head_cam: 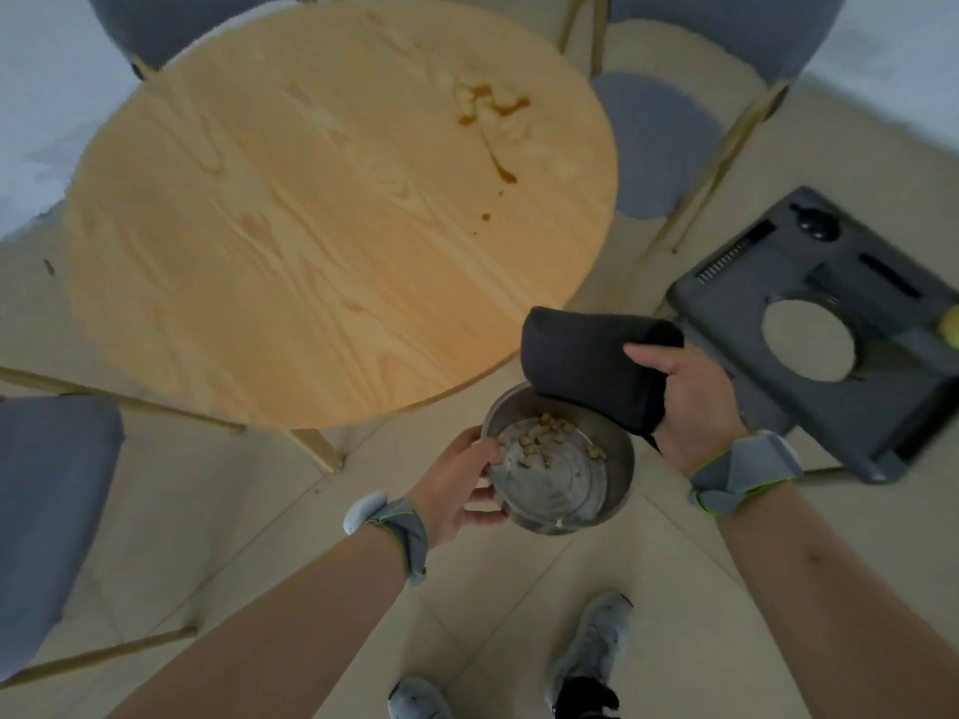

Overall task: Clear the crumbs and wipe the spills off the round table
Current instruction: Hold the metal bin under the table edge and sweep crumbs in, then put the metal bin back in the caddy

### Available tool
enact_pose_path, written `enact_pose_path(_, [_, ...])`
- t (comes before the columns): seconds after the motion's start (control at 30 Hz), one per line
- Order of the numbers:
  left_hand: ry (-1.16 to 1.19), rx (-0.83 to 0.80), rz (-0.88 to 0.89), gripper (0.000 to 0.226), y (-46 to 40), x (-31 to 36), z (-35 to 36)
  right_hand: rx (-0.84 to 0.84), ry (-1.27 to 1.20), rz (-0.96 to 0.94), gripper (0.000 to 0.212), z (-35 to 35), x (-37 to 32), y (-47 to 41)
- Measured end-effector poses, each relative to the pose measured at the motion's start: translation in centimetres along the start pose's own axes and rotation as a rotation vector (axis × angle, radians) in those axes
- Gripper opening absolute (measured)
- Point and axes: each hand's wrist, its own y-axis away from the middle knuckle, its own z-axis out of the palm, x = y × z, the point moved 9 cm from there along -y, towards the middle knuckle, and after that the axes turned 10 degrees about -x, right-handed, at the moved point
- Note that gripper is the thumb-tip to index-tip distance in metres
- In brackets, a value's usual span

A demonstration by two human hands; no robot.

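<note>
The left hand (462, 485) grips the crumb-filled round steel bowl (560, 464) below the near edge of the round wooden table (311, 225), the right hand (685, 402) clasps a dark folded cloth (586, 355), and tilting the bowl could spill crumbs while the brown spill (493, 111) waits far right.

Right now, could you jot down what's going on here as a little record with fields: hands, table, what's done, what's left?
left hand: holds the metal bowl by its rim, just off the table edge
right hand: holds a folded dark cloth over the bowl
bowl contents: pale crumbs
table: round, light wood; near part looks free of crumbs
spill: brown streaks and drops, with some pale bits, on the far right side, not yet wiped
left to do: wipe the spill
</note>
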Motion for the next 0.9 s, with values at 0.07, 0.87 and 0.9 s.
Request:
enact_pose_path(0.07, [-0.044, -0.026, 0.001, 0.030, -2.7, 1.2, 4.7, 0.042, -0.050, -0.031, 0.021, -5.2, -2.5, 0.0])
enact_pose_path(0.87, [-0.406, -0.069, -0.031, 0.019, -27.6, 14.6, 39.1, 0.484, -0.527, -0.319, 0.020, -43.6, -18.2, -3.7])
enact_pose_path(0.9, [-0.392, -0.074, -0.044, 0.021, -28.7, 14.7, 39.4, 0.504, -0.536, -0.308, 0.018, -44.2, -17.8, -4.0])
